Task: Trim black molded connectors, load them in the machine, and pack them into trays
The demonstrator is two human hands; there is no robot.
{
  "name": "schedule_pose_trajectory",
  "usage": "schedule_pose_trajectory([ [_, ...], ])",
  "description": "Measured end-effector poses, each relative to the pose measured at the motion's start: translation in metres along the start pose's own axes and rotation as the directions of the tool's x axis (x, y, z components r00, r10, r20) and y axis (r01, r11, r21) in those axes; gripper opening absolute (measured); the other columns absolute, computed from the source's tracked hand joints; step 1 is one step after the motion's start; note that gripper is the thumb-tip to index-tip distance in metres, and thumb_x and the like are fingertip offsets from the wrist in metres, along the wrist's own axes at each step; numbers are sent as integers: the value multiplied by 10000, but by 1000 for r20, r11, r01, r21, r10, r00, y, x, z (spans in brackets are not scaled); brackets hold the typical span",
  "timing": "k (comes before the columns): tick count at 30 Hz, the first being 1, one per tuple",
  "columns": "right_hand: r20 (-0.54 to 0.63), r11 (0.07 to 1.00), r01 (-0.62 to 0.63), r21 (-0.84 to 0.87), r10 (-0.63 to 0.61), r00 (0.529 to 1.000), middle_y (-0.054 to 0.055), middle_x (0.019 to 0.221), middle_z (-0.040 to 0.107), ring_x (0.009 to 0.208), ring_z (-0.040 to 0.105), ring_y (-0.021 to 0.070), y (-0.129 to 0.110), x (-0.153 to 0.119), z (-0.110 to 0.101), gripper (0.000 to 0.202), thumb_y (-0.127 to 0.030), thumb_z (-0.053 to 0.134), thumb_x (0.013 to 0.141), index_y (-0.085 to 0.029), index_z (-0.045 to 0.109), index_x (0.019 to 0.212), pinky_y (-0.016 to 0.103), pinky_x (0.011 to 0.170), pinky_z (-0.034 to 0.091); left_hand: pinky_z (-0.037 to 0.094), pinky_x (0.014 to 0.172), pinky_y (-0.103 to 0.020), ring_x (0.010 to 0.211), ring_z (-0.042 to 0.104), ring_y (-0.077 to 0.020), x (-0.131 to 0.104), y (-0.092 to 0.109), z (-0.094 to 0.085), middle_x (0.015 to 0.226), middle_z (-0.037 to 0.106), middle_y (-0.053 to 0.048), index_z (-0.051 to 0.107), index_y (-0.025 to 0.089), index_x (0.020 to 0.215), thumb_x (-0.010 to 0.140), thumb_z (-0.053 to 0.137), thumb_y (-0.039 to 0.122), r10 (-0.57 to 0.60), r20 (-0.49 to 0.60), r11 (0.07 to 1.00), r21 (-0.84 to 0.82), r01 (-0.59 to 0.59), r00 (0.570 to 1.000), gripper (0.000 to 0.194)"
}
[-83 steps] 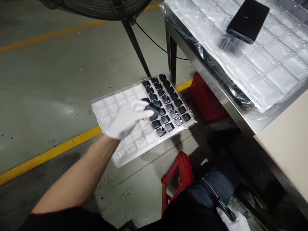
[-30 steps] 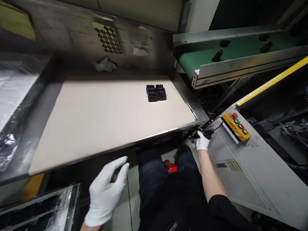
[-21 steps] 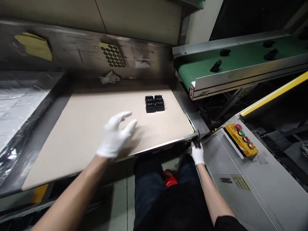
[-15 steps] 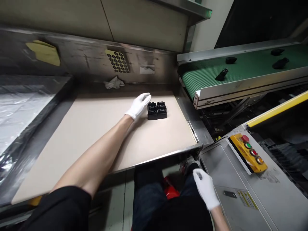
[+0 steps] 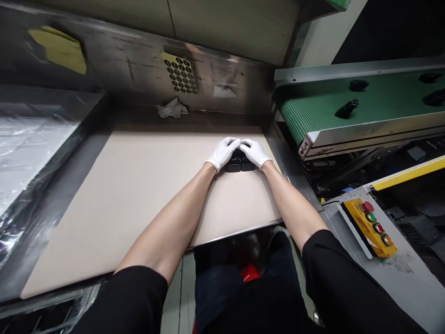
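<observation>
Black plastic parts (image 5: 240,163) stand in a tight group on the beige board (image 5: 149,185), towards its right side. My left hand (image 5: 224,152), in a white glove, is curled around the left and back of the group. On the other side my right hand (image 5: 255,152), also gloved in white, cups the right and back of it. The fingertips of both hands meet behind the parts and hide their rear. Both hands are wrapped on the same group.
A green conveyor belt (image 5: 320,109) carrying several black parts lies at the right. Below it is a yellow button box (image 5: 370,227) on a grey cabinet. A crumpled cloth (image 5: 173,108) lies behind the board, and a plastic-covered surface (image 5: 31,144) is at the left.
My right hand has come up from beside the cabinet to the right of the black parts. My left hand has closed around their left side. The view has shifted slightly.
</observation>
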State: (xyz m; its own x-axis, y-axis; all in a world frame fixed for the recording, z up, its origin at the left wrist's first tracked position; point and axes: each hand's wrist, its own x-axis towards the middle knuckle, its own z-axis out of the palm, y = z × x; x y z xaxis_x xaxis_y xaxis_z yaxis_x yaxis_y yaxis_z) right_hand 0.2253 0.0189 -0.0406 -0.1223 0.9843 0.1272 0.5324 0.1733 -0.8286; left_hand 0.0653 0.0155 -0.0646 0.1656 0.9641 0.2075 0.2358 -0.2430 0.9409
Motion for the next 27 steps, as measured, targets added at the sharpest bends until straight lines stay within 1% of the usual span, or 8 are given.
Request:
schedule_pose_trajectory([
  [3, 10, 1000, 12, 14, -13, 1000, 43, 1029, 790, 1041, 711, 212, 8, -26, 6, 157, -236, 624, 920, -159, 757, 952, 350, 1028, 536, 465, 1120, -414, 1209, 640, -287, -27, 5, 7, 1274, 705, -163, 661, 93, 1185, 896, 594, 414, -54, -40, 998, 33, 55, 998, 438],
  [10, -63, 983, 94, 155, -85, 994, 33, 1022, 801, 1014, 727, 205, 18, -113, 2, 180, -320, 649, 918, -190, 771, 945, 344, 1006, 548, 462, 1164, -479, 1278, 639, -298, -114, 20, 18, 1356, 689, -170, 652, 100, 1291, 926, 551, 465, -40, 24, 998, 59, 39, 999, 526],
  [15, -89, 991, 31, 132, -19, 996, 34, 1040, 811, 1025, 736, 189, 12, -131, 6, 165, -285, 650, 941, -185, 778, 968, 326, 1024, 556, 472, 1146, -479, 1229, 652, -311, -128, 36, 23, 1293, 711, -176, 675, 98, 1222, 915, 541, 530, -28, 36, 998, 62, 26, 999, 547],
  [18, -110, 998, -52, 45, 56, 992, 83, 1184, 801, 1113, 737, 201, -3, -139, 0, 226, -301, 638, 976, -168, 771, 1101, 334, 1062, 556, 465, 1144, -487, 1212, 646, -329, -130, 44, 21, 1266, 716, -163, 687, 126, 1188, 917, 534, 623, -48, 23, 997, 54, 47, 999, 587],
  [21, -215, 976, 42, -213, -89, 973, 138, 1348, 739, 1247, 692, 234, -37, -155, -29, 344, -316, 676, 959, -147, 728, 1254, 369, 1148, 515, 475, 1132, -487, 1214, 642, -337, -130, 44, 19, 1268, 713, -147, 679, 154, 1199, 904, 541, 710, -90, -22, 995, -43, 89, 996, 644],
  [24, -217, 794, 244, -556, -423, 880, 110, 1252, 767, 1160, 705, 214, -94, -162, -87, 300, -294, 584, 995, -161, 744, 1212, 350, 1104, 529, 502, 1110, -482, 1210, 653, -340, -129, 40, 18, 1273, 712, -138, 679, 168, 1166, 876, 551, 782, -152, -49, 974, -177, 141, 987, 691],
  [25, -212, 719, 230, -656, -468, 858, 97, 1169, 781, 1093, 715, 209, -114, -157, -112, 296, -272, 521, 1016, -164, 758, 1156, 356, 1067, 540, 503, 1114, -482, 1212, 657, -340, -128, 38, 17, 1282, 709, -141, 679, 167, 1162, 862, 559, 800, -167, -57, 967, -203, 152, 984, 711],
  [27, -272, 577, 39, -816, -442, 855, 117, 1090, 774, 1058, 716, 247, -142, -131, -163, 343, -245, 443, 1032, -139, 763, 1096, 422, 1033, 539, 493, 1139, -487, 1212, 667, -338, -126, 36, 17, 1315, 697, -149, 676, 160, 1184, 836, 581, 824, -188, -66, 958, -234, 168, 980, 756],
])
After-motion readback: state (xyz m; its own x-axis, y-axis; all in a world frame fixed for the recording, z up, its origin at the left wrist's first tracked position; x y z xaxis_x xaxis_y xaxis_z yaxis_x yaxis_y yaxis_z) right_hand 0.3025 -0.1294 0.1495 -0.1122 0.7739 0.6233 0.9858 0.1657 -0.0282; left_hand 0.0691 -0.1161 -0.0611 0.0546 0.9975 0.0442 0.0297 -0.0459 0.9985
